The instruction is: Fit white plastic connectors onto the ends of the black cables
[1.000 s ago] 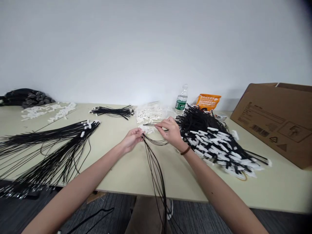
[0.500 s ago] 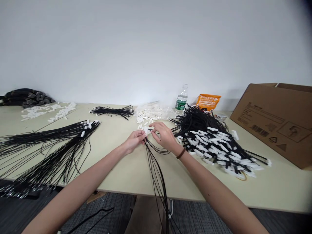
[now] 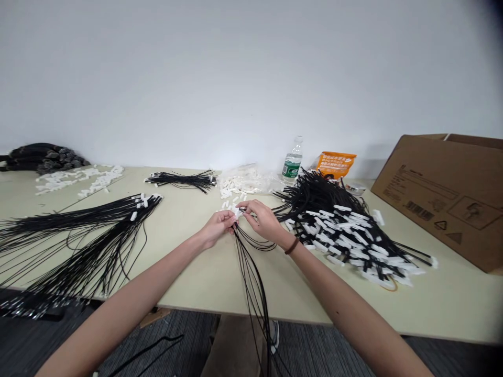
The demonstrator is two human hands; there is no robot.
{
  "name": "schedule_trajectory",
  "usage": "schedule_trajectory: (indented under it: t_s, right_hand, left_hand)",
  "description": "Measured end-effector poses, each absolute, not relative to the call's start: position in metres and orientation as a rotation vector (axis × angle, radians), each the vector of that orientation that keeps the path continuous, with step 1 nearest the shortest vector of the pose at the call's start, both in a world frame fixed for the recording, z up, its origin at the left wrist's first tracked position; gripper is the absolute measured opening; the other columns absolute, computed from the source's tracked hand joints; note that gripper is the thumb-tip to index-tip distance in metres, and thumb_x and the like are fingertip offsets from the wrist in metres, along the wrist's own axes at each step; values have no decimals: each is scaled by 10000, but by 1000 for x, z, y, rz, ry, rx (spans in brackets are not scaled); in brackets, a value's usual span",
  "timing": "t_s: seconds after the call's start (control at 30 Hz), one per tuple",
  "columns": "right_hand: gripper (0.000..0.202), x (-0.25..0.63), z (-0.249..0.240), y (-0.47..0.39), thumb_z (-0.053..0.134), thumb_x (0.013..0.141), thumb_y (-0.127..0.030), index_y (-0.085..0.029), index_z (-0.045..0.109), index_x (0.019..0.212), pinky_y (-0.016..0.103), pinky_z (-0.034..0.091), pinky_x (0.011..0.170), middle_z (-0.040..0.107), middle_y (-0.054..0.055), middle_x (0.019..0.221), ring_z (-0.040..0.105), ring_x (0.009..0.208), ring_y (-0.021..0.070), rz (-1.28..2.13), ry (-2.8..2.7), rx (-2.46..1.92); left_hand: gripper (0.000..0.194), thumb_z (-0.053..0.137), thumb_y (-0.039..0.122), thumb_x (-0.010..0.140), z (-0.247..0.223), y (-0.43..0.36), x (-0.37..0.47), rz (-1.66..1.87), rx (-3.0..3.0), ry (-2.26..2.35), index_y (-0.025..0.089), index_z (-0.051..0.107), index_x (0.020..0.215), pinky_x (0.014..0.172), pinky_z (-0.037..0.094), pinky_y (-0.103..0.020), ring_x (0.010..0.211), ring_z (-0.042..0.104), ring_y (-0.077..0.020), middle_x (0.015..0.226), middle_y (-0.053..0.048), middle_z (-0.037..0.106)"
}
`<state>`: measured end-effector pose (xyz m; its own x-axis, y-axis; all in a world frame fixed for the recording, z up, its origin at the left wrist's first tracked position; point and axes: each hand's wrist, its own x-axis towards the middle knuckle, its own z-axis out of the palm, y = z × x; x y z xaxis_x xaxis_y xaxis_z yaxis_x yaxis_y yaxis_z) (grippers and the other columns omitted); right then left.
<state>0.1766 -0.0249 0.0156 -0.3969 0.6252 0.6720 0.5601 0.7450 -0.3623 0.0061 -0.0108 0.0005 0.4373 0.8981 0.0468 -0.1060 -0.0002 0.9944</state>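
Note:
Near the table's middle, my left hand (image 3: 218, 226) pinches a small white connector (image 3: 237, 211). Several thin black cables (image 3: 251, 267) run down from it and hang over the table's front edge. My right hand (image 3: 261, 220) is closed at the connector's right side, its thumb and fingertips on the end of a black cable. Other black cables loop out to the right beneath that hand. The fingertips of both hands partly cover the connector. Loose white pieces (image 3: 231, 193) lie just behind the hands, by a clear plastic bag (image 3: 253, 177).
Black cables with white connectors (image 3: 349, 235) are heaped at the right, before a water bottle (image 3: 292, 161) and an orange packet (image 3: 336, 164). A cardboard box (image 3: 444, 193) stands far right. Cable bundles (image 3: 98, 220) and white pieces (image 3: 98, 180) lie at the left.
My right hand has moved slightly left, closer to the connector, bringing the cable end with it. My left hand has stayed almost in place.

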Motion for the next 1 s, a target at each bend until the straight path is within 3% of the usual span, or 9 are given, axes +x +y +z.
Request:
schedule_trajectory:
  t_s: [0.2,0.47,0.67,0.8,1.0]
  right_hand:
    - [100,176,14,-23,458,822,-124,-195,522,846,327,443,811,635,69,1003,557,916,174,86,-2068,-871]
    - [163,171,13,-32,542,801,-207,-229,613,946,428,370,972,549,51,1197,412,1164,214,-210,-2158,-825]
    - [184,167,8,-32,525,803,-138,-245,658,872,438,370,962,571,21,1187,421,1169,215,-342,-2305,-726]
    - [189,167,4,-26,502,839,-151,-235,668,873,404,420,926,673,10,985,540,1029,182,-124,-2250,-682]
    - [111,174,23,-27,604,787,-281,-208,682,819,346,501,846,693,31,880,634,857,156,629,-1647,-743]
  left_hand:
    - [353,733,414,581,0,-9,6,952,1293,796,116,561,657,518,339,-209,554,442,-74,621,5,508]
    - [273,735,317,598,0,-3,1,1062,1133,876,110,578,681,549,363,-207,591,484,-79,653,-13,548]
    - [219,724,245,595,1,-3,2,1055,1075,849,109,578,683,610,404,-219,610,508,-78,667,-10,559]
    - [221,726,254,594,0,-3,2,1058,1094,874,110,573,663,564,379,-205,593,501,-79,630,-9,552]
    - [218,718,266,614,0,-1,1,1106,1108,932,104,587,678,553,377,-207,603,497,-76,691,-27,566]
